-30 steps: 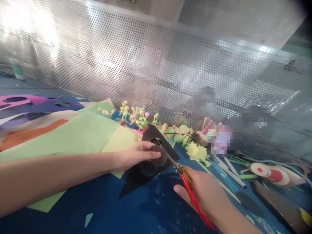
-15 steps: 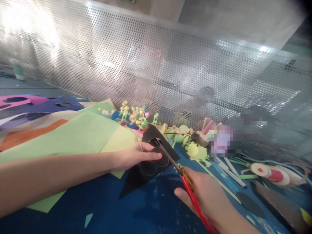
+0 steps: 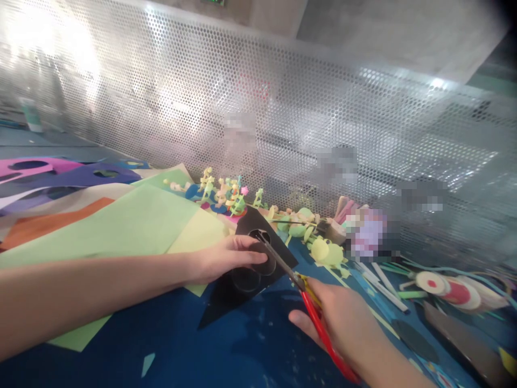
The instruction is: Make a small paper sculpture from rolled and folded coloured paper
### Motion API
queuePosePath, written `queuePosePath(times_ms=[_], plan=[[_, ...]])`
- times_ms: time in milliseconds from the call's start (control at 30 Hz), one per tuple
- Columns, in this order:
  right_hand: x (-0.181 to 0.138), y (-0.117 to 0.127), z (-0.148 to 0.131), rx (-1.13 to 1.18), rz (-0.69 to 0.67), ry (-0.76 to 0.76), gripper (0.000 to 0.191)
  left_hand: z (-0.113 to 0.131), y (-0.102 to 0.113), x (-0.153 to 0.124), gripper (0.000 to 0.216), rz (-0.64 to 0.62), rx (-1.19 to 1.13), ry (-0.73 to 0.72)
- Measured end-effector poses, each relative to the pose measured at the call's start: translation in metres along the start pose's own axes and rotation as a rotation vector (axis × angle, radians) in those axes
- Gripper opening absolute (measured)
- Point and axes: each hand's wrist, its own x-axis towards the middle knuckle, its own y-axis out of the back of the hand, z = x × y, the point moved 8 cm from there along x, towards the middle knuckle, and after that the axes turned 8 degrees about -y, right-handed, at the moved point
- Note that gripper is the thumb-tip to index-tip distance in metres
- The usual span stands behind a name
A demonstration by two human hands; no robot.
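My left hand (image 3: pixel 230 257) pinches a black sheet (image 3: pixel 226 302) that has round outlines marked on it and a round hole near its top. Thumb and fingers close over the part beside the hole. In my right hand (image 3: pixel 343 318) are scissors (image 3: pixel 323 326) with red and yellow handles. Their blades point up and left, with the tips at the hole's edge, just past my left fingertips. Below the hands lies a blue table top (image 3: pixel 181 345).
Green sheets (image 3: pixel 121 221) and an orange sheet (image 3: pixel 60 218) lie left. Small colourful cut-out figures (image 3: pixel 226 194) stand behind the black sheet. Yellow cut-outs (image 3: pixel 327 250), a red-and-white spool (image 3: pixel 448 288) and a dark disc (image 3: pixel 414 339) are to the right. A perforated metal screen (image 3: pixel 283 124) rises behind.
The scissors have closed a little and shifted only slightly. My left hand stays almost in the same place on the black sheet.
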Motion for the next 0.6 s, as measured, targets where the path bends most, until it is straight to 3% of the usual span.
queuePosePath(times_ms=[600], plan=[[0.0003, -0.0054, 0.0029, -0.027, 0.031, 0.000, 0.054, 0.0015, 0.0003, 0.0010, 0.011, 0.022, -0.020, 0.003]])
